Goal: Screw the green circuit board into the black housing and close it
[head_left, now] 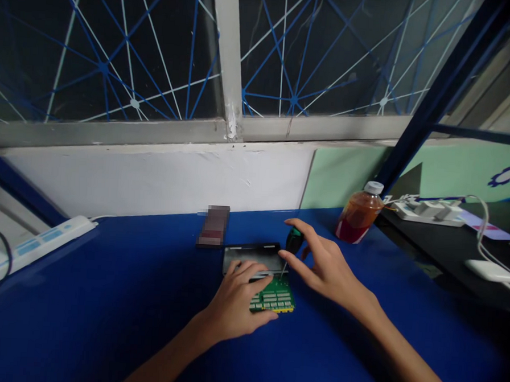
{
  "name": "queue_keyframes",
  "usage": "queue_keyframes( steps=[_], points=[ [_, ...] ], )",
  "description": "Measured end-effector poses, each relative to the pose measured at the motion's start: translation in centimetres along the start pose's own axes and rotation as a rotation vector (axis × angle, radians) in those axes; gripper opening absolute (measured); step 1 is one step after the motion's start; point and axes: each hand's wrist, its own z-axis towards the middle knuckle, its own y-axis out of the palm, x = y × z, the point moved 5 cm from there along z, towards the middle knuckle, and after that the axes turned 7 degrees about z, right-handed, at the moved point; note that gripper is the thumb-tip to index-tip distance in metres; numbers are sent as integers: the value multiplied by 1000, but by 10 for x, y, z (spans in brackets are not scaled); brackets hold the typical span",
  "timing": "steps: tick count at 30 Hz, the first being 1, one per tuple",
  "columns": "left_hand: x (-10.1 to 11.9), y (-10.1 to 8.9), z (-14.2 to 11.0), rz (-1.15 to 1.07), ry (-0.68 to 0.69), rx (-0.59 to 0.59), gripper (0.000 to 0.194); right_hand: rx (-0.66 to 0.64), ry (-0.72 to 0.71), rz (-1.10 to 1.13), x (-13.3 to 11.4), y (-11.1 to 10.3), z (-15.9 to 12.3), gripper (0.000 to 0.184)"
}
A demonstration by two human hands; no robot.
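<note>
A green circuit board with rows of pale components and a yellow near edge lies on the blue table. Behind it, a black case or tray touches or overlaps its far side. My left hand spans the board's left part, its thumb along the near edge and its fingers reaching across to the case. Between the thumb and fingers of my right hand is a screwdriver with a black and green handle. The shaft points down, and its tip meets the board near the far right; the exact contact spot is too small to make out.
A dark rectangular object, partly blurred out, lies behind the case. A bottle of reddish drink stands at the back right. Power strips lie at left and right, beside a white charger with cables.
</note>
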Motion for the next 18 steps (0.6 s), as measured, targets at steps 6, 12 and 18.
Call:
queue_keyframes(
  steps=[6,12,18],
  points=[
    [0,-1,0,9,20,15,55,-3,18,25,0,3,-1,56],
    [-2,1,1,34,28,2,56,50,6,82,4,3,2,55],
    [-2,3,0,73,41,19,55,101,-19,175,10,2,2,54]
  ],
)
